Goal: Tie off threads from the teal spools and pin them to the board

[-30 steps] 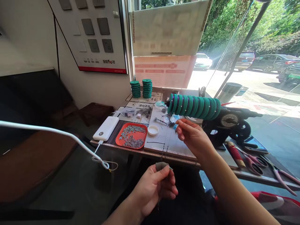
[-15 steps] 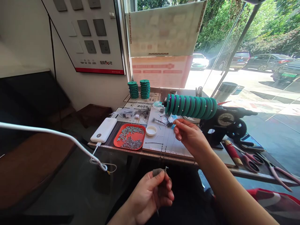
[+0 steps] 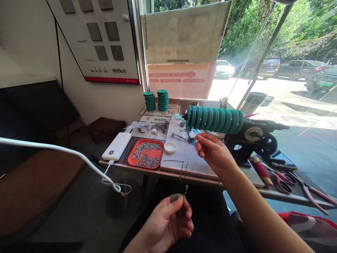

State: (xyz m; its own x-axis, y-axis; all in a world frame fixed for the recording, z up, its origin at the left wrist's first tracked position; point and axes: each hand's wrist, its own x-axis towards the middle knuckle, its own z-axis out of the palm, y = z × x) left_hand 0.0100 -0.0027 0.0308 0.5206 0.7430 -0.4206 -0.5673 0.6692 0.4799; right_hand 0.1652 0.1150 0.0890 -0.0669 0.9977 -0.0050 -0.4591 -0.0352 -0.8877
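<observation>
My left hand (image 3: 168, 219) is low in front of the table edge, thumb and forefinger pinched together, with a grey cover on the forefinger. A small pale metal fitting (image 3: 186, 189) stands out just above those fingertips, seemingly on a thin line. Higher up and to the right, my right hand (image 3: 213, 149) pinches at its fingertips over the white board (image 3: 197, 161). A faint thin line (image 3: 187, 158) appears to run between the two hands. Behind my right hand is a row of green spools (image 3: 214, 119) mounted on a black hand-cranked winder (image 3: 252, 135).
An orange tray (image 3: 146, 157) holds small metal parts in two heaps. Beside it are a white lid (image 3: 170, 147) and a white power bank (image 3: 116, 146) with a cable. Two stacks of green spools (image 3: 162, 100) stand at the back. Scissors (image 3: 281, 181) and pliers (image 3: 308, 191) lie right.
My left hand has lowered slightly, and the small fitting shows a little farther above its fingertips. My right hand stays practically still.
</observation>
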